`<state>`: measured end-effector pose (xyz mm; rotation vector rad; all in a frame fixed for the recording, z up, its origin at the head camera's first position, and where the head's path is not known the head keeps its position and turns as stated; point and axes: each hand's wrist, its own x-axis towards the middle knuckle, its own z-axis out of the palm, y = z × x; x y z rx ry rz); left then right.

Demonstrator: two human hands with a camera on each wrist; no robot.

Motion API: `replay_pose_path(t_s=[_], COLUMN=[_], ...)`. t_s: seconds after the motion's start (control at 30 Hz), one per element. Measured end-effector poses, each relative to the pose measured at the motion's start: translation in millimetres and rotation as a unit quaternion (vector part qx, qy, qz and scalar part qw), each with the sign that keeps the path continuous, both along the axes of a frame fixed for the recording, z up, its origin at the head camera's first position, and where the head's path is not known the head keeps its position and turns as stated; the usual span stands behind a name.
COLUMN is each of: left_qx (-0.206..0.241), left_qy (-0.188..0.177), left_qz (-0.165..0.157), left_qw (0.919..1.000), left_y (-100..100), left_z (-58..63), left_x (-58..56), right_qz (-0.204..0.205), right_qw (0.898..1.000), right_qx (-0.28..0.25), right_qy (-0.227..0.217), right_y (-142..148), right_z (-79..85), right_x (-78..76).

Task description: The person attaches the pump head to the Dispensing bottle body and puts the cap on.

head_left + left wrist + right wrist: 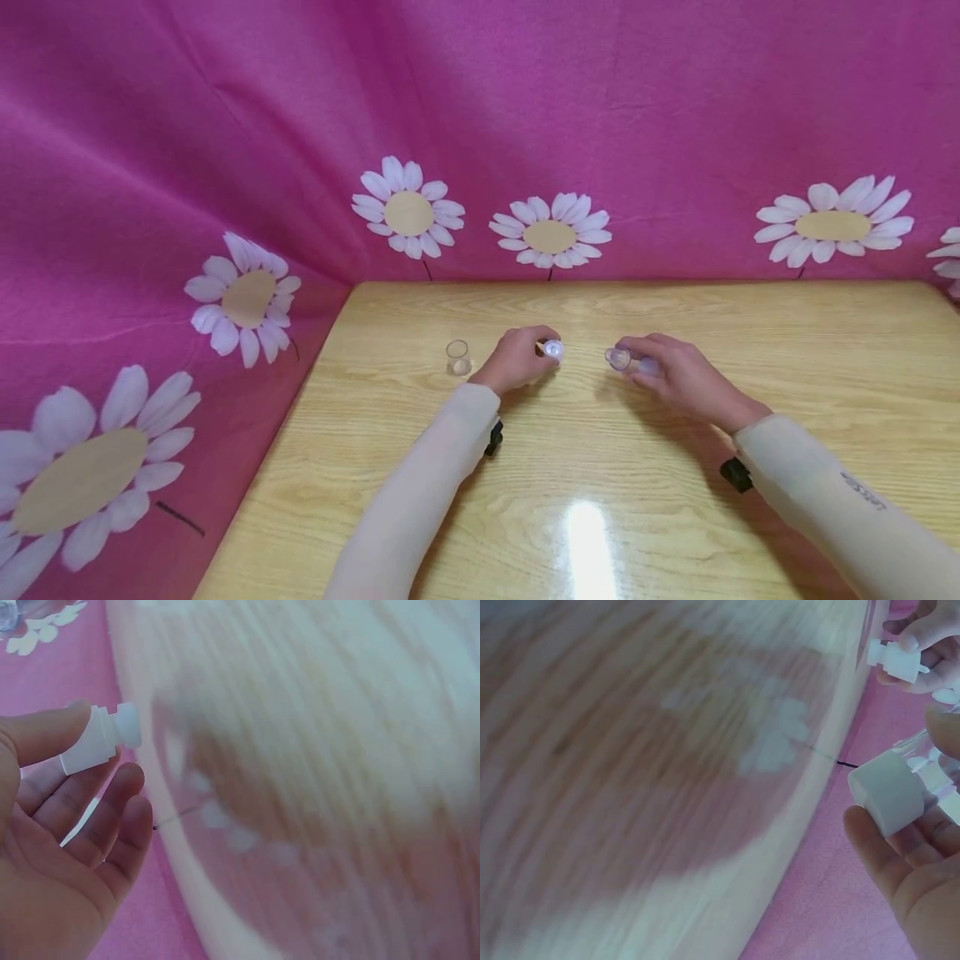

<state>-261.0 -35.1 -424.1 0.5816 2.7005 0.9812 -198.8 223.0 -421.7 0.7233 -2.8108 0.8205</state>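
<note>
My left hand (517, 360) pinches a small white bottle-shaped piece (552, 349) between thumb and fingers. In the left wrist view, this white piece (94, 742) has a narrow neck and a wider flange turned toward the table. To the right, my right hand (688, 379) holds a clear tube-like container (618, 359), its round rim tilted leftward. Seen from the right wrist, a thick white cylindrical end (889, 792) joins its clear part, partly covered by the fingers. The two held pieces are apart, above the table.
A small clear cup (458, 358) stands on the wooden table (585, 450), left of my left hand. Behind and at the left hangs a pink cloth (480, 100) with large white daisies.
</note>
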Motion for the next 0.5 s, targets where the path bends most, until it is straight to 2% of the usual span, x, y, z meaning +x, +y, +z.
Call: replay_pose_path(t_s=[0.27,0.5], left_qx=[0.027,0.037], left_qy=[0.002,0.030], left_qz=[-0.016,-0.018], left_qw=[0.9995,0.9987], left_y=[-9.9,-24.1], left_z=[9.5,7.0], left_x=[6.9,18.4], right_qz=[0.001,0.013], right_qw=[1.000,1.000], right_qx=[-0.005,-0.011], right_qy=[0.009,-0.007], right_y=[-7.2,-14.4], right_z=[1.1,1.9], right_x=[-3.0,-1.9])
